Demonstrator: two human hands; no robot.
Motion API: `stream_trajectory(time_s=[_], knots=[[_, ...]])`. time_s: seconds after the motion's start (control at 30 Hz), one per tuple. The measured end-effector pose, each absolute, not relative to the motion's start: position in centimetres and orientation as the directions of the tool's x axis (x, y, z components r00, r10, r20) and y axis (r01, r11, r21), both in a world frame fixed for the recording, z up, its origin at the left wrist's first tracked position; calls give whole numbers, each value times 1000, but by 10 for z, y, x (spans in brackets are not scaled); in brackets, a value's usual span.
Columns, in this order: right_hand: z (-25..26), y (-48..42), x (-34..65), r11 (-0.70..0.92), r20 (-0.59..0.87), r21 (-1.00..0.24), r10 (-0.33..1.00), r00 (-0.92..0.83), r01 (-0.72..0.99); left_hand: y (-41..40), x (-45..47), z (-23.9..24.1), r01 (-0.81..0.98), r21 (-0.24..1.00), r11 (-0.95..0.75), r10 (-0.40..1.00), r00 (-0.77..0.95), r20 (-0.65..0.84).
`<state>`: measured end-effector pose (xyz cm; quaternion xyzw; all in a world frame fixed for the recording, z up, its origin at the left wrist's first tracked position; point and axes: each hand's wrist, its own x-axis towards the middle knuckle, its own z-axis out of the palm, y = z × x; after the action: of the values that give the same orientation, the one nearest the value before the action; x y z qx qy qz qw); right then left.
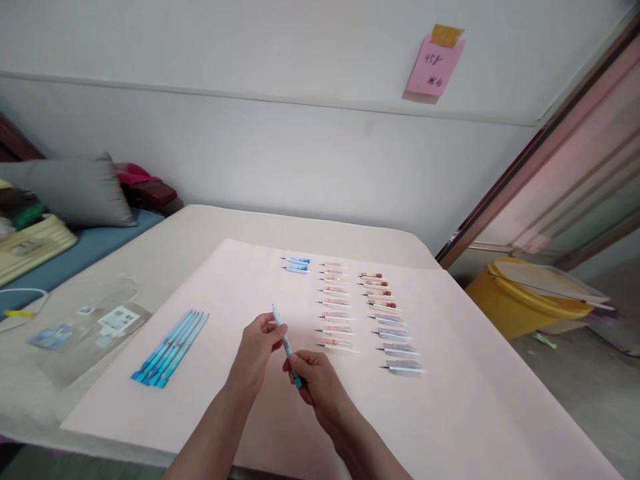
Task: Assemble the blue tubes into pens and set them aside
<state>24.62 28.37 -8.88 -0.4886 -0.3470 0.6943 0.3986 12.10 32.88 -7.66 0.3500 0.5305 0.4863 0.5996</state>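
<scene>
Between my two hands is a slim light-blue pen [286, 341], its thin tip pointing away from me and its darker blue end nearer me. My left hand [259, 347] pinches it near the tip end. My right hand [317, 379] is closed around its lower part. To the left, several blue pens [173, 350] lie side by side on the pink sheet [215, 393]. Beyond my hands lie two short blue pen parts [297, 269] with thin dark tips. Similar pinkish parts [334, 317] form a column to the right, beside another column of brown-patterned [377, 293] and greyish ones [397, 350].
A clear plastic bag [95, 333] with a white label lies on the table's left side. Past it are a grey cushion [85, 193] and a cream basket [37, 247]. A yellow bin [505, 300] stands right of the table. A pink note [434, 67] is taped to the wall.
</scene>
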Motion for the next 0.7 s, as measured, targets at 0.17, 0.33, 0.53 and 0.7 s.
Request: stream_trajectory(time_s=[0.17, 0.33, 0.53, 0.7], knots=[[-92, 282, 247, -443, -395, -862, 892, -222, -247, 330, 121, -75, -261, 922, 287, 954, -11, -300], [-93, 283, 248, -441, -392, -861, 893, -223, -252, 330, 123, -74, -310, 906, 288, 953, 2, -302], [-90, 284, 245, -429, -395, -880, 899, -187, -206, 330, 120, -76, -230, 931, 285, 953, -32, -300], [-92, 282, 245, -434, -397, -876, 897, -195, -211, 330, 122, -75, -266, 920, 287, 956, 14, -294]])
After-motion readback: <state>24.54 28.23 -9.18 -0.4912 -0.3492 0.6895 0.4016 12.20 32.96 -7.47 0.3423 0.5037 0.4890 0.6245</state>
